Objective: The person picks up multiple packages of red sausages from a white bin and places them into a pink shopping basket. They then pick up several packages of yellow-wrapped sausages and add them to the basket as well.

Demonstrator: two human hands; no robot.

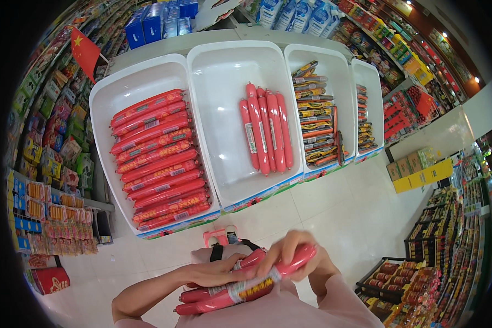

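Close to my body I hold several red-cased sausages (213,302) in a bunch. My left hand (217,274) lies across them, its fingers around the bundle. My right hand (297,256) grips the upper end of a sausage with a clear, yellow-printed label (256,288); this hand is slightly blurred. Ahead of me, several pink-red sausages (266,127) lie side by side, lengthwise, in the right part of a white plastic bin (219,151). The left bin (104,106) carries a stack of red packaged sausages (160,160) laid crosswise.
Two more white bins (344,102) hold small dark and orange wrapped sausages (317,119). A small red flag (84,53) sticks out at the far left corner. Shelves of packaged goods (65,135) line the left, and jar racks (397,283) stand at right. Below is a tiled floor (328,201).
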